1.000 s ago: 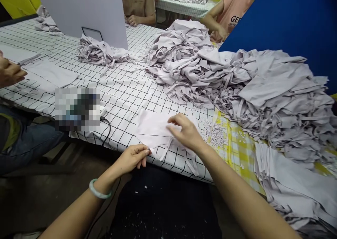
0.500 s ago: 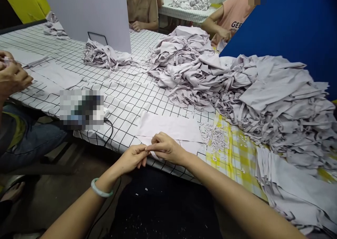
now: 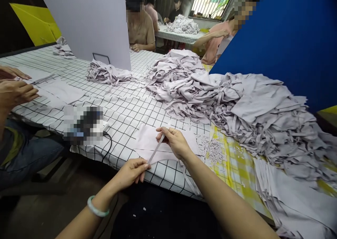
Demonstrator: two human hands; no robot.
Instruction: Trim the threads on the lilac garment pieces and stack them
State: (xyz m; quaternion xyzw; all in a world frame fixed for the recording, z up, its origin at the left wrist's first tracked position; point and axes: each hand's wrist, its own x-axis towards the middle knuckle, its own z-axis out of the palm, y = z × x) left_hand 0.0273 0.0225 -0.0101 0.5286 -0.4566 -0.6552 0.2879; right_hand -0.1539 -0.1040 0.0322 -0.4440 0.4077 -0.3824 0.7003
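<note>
A narrow pale fabric strap (image 3: 157, 148) runs taut between my two hands. At its lower end, my left hand (image 3: 133, 171) pinches it between thumb and fingers near the table's front edge. My right hand (image 3: 173, 140) grips the upper end, higher and farther forward, above a flat pale cloth piece (image 3: 147, 138). Another length of strap (image 3: 188, 177) hangs beside my right wrist over the table edge. Small white scraps (image 3: 214, 149) lie to the right of the cloth piece.
A large heap of pale cloth pieces (image 3: 252, 102) fills the right side, with a stacked pile (image 3: 297, 193) nearer me. A small cloth bundle (image 3: 106, 72) sits by the white divider (image 3: 89, 21). A blue panel (image 3: 284, 32) stands at right. A co-worker's hands (image 3: 18, 88) work at left.
My hands were close together at the table edge. My right hand has moved up and away, and the strap is now stretched between them. The camera view has tilted up.
</note>
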